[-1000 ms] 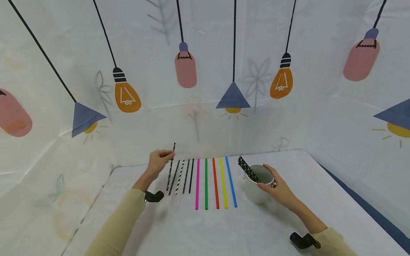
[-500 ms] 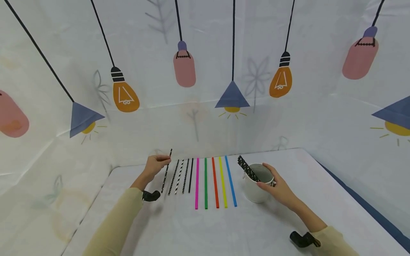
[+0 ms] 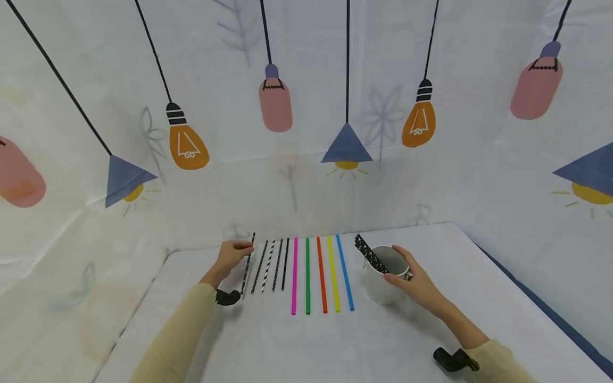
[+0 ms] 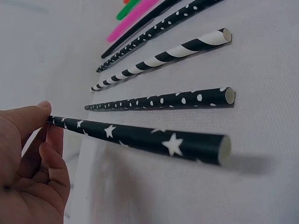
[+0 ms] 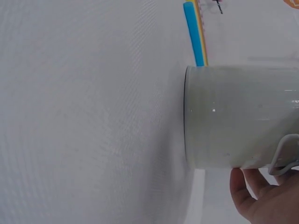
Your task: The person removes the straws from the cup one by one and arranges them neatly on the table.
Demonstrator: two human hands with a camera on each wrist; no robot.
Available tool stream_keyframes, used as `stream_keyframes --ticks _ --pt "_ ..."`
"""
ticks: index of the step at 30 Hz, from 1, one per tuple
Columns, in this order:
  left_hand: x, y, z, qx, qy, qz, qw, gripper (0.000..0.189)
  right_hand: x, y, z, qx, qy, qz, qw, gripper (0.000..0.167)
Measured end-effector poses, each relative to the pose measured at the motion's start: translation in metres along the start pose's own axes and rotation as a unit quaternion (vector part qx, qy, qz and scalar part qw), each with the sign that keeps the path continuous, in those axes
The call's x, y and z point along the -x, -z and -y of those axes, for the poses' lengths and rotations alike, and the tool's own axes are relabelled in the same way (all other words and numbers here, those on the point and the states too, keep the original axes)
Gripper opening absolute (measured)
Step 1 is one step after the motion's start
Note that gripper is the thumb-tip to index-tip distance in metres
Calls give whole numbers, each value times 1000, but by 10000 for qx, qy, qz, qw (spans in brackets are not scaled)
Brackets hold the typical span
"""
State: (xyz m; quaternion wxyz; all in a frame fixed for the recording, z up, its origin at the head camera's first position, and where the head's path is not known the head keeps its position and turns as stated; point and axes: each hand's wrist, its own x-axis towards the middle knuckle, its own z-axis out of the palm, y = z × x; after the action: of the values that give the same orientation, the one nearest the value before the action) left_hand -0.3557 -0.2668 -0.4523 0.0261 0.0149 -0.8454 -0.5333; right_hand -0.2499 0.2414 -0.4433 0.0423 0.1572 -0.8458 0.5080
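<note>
My left hand (image 3: 232,256) pinches the far end of a black paper straw with white stars (image 4: 140,136), at the left end of a row of straws. Its near end hangs close over the tabletop, with a shadow beside it. Just right of it lie a black polka-dot straw (image 4: 163,101), a black-and-white striped straw (image 4: 163,57), another dotted straw (image 3: 278,266) and a plain black straw (image 3: 286,266). My right hand (image 3: 419,282) holds a small white metal bucket (image 3: 380,290) by its rim and side. Several black patterned straws (image 3: 369,251) lean out of the bucket.
Pink (image 3: 294,276), green (image 3: 308,276), red (image 3: 322,276), yellow (image 3: 333,274) and blue (image 3: 345,274) straws continue the row toward the bucket. The white-covered table (image 3: 311,346) meets a hanging sheet (image 3: 306,186) printed with lamps behind it.
My left hand has moved left and down with the starred straw, which now lies farther from the dotted one beside it. The right hand and bucket stay put.
</note>
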Motion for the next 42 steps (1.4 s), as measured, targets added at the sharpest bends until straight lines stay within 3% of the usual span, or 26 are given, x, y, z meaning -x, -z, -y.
stream_keyframes --ticks 12,23,36,42 --pt "-10 -12 22 -145 137 -170 9997 27 4 -3 -1 -43 24 3 10000 79" --pt "-17 -15 27 -302 247 -177 9991 22 4 -3 -2 -104 -33 -42 9999 79" --pt "-13 -15 15 -712 137 263 9970 26 2 -3 -3 -47 92 -111 9999 77" --pt "-14 -14 12 -797 263 251 9962 25 1 -2 -1 -45 108 -90 9999 77"
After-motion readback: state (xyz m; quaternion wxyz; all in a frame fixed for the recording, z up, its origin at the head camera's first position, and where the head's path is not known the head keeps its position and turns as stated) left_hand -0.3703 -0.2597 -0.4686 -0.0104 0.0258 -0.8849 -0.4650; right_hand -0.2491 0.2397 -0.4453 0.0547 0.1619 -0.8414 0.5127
